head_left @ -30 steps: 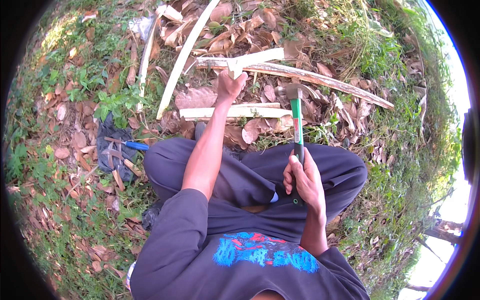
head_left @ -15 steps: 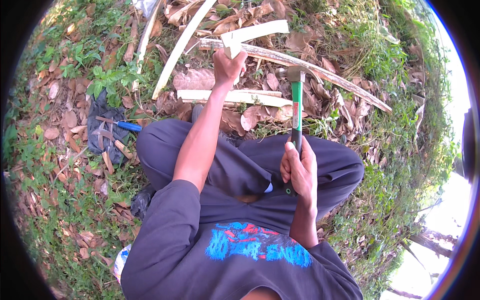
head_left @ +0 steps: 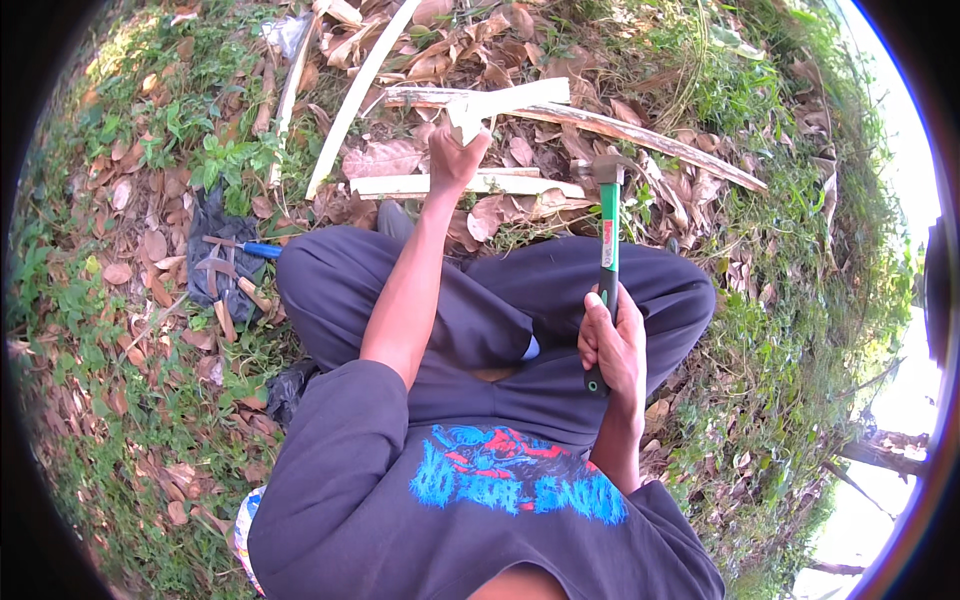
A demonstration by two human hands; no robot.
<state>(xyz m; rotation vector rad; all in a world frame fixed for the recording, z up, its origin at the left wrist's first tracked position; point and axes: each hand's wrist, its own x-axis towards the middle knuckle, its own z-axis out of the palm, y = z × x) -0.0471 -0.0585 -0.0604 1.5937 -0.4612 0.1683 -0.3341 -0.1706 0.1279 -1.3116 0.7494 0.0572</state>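
My left hand (head_left: 457, 158) is closed around a piece of pale, freshly cut wood (head_left: 520, 97), raised in front of my crossed legs. It looks like two parts meeting at an angle, with one arm stretching right; how they join cannot be made out. In my right hand (head_left: 614, 343) is a hammer (head_left: 610, 225) with a green and black handle, gripped low, its metal head pointing up and away from me. The hammer is apart from the wood, over my right knee. Short pale strips (head_left: 470, 186) lie on the ground just behind my legs.
A long bark-edged strip (head_left: 640, 137) lies across dry leaves, with a curved pale strip (head_left: 362, 95) to its left. Beside my left knee, a dark plastic bag (head_left: 207, 222) carries several hand tools, one a blue-handled tool (head_left: 262, 250). Grass and leaves surround me.
My left hand and the pale wood have come down a little toward me. The hammer has moved right and back, farther from the wood.
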